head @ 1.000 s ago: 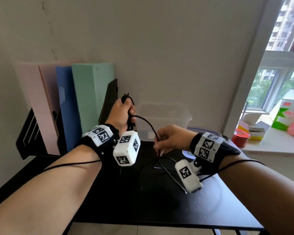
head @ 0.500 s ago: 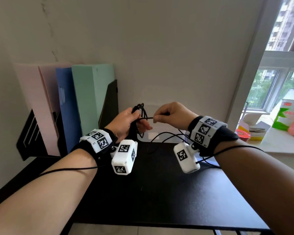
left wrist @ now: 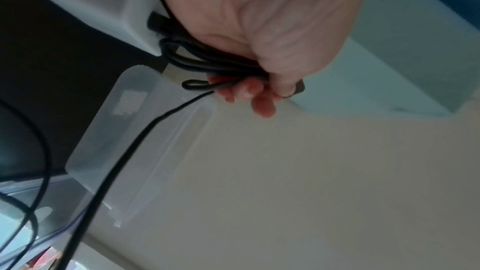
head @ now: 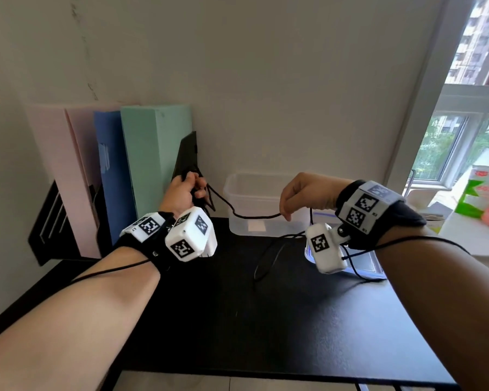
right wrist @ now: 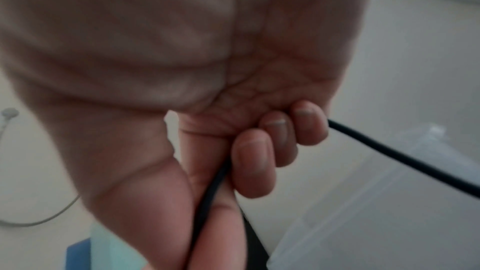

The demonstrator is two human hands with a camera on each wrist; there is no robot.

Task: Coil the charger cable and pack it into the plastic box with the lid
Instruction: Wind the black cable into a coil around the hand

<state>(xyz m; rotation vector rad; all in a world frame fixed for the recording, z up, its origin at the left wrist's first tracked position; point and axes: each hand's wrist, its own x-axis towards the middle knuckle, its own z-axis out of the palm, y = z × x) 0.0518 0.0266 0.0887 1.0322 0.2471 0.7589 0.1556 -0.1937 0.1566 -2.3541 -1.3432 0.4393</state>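
A thin black charger cable (head: 250, 216) is seen partly gathered: several loops are bunched in the left hand (head: 181, 193), whose fingers are curled round them, as the left wrist view shows (left wrist: 207, 65). The bundle is held above the far left part of the black counter (head: 237, 320), just in front of the upright pink, blue and green folders (head: 153, 153). From the left hand a single strand is run rightward in a shallow sag, in front of the clear rectangular plastic box (head: 254, 193) standing at the far edge of the counter against the wall. The strand is pinched in the right hand (head: 308, 193), which is raised above the counter near the box's right end; in the right wrist view the cable (right wrist: 207, 196) is seen passing between thumb and curled fingers (right wrist: 253, 163). Beyond the right hand, the rest of the cable is dropped to the counter, where slack lies in loose curves near the clear, blue-edged lid (head: 364, 261) lying flat to the right of the box. The two hands are held well apart, with only the cable between them.
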